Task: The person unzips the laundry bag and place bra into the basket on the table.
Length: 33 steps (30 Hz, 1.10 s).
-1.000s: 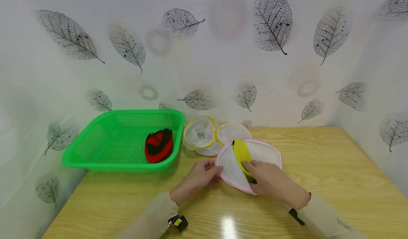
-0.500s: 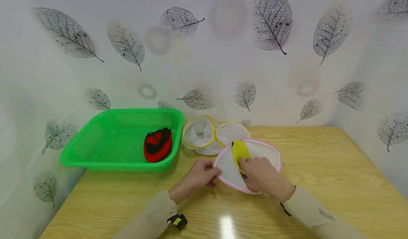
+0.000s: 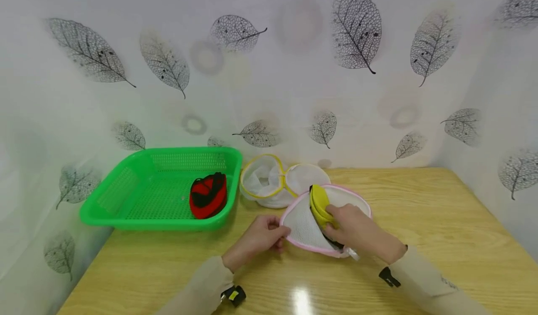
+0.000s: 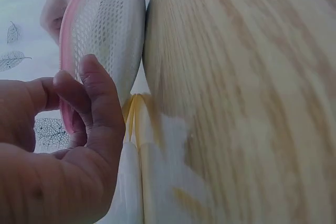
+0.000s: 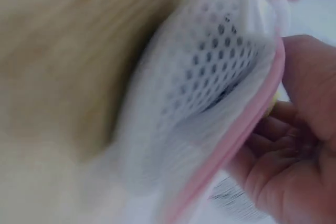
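Note:
A white mesh laundry bag (image 3: 300, 224) with pink trim lies with its mouth parted at the middle of the table. My left hand (image 3: 258, 238) pinches its near-left pink edge, also seen in the left wrist view, where bent fingers and thumb (image 4: 94, 124) meet at the trim. A folded yellow fabric item (image 3: 320, 204) with dark edging sits in the bag's opening; its exact kind is unclear. My right hand (image 3: 361, 228) grips its right side with thumb and fingers. In the right wrist view, the mesh wall (image 5: 210, 72) hides most of the yellow item.
A green plastic basket (image 3: 159, 222) stands at the left, holding a red-and-black fabric item (image 3: 208, 196). Behind the laundry bag lies a white mesh bag with yellow trim (image 3: 283, 182), against the leaf-patterned wall covering (image 3: 294, 81). Bare wooden table (image 3: 441, 221) extends right.
My right hand has lifted and shifted slightly right, and more of the yellow item shows in the opening. A white zip pull has come into sight below it. My left hand stays at the edge.

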{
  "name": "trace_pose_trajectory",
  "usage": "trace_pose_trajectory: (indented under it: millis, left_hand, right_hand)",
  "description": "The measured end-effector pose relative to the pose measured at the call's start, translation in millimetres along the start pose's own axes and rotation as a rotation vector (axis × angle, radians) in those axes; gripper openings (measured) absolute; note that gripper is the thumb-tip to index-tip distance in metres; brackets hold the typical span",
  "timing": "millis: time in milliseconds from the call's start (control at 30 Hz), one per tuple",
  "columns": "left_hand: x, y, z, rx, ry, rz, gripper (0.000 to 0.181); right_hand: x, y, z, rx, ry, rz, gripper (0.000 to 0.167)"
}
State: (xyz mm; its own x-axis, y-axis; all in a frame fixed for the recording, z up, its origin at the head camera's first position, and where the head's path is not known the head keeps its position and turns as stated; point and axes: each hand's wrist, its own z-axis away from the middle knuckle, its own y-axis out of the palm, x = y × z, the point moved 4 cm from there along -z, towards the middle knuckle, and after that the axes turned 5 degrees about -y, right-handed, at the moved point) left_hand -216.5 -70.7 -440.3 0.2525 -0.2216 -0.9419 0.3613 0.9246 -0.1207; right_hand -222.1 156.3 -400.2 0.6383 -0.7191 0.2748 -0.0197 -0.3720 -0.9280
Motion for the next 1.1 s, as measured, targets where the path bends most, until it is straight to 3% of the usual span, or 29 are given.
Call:
trace_pose_trajectory:
  millis: [167, 300, 567, 700, 800, 933, 1000, 1100]
  left_hand:
    - [2.9, 1.8, -1.3, 0.016, 0.009, 0.01, 0.014]
    - [3.0, 2.4, -0.7, 0.023, 0.013, 0.02, 0.015]
    - [0.5, 0.5, -0.4, 0.008, 0.011, -0.004, 0.019]
    - [-6.4, -5.9, 5.6, -0.023, 0.057, -0.125, 0.026]
    - [-21.5, -14.5, 21.6, -0.028, 0.162, -0.327, 0.025]
    - [-44.5, -31.3, 54.7, -0.041, 0.363, -0.57, 0.012]
    - [-50.5, -45.3, 70.1, -0.099, 0.454, -0.652, 0.007]
    - [-53.6, -73.8, 89.9, -0.274, 0.612, -0.779, 0.013]
  right_hand:
    - [-27.3, -7.9, 17.3, -0.016, 0.205, -0.359, 0.006]
    - [-40.8, -12.5, 28.1, -0.032, 0.321, -0.531, 0.014]
    - [-48.7, -19.9, 36.3, -0.089, 0.425, -0.559, 0.027]
    - [-46.1, -22.1, 38.1, -0.111, 0.41, -0.486, 0.024]
    - [-43.2, -26.3, 39.9, -0.138, 0.393, -0.397, 0.022]
    - [-43.7, -33.5, 45.2, -0.16, 0.386, -0.303, 0.024]
    - [-46.4, -36.8, 48.5, -0.165, 0.385, -0.274, 0.025]
    - [-51.3, -41.8, 52.8, -0.171, 0.382, -0.231, 0.026]
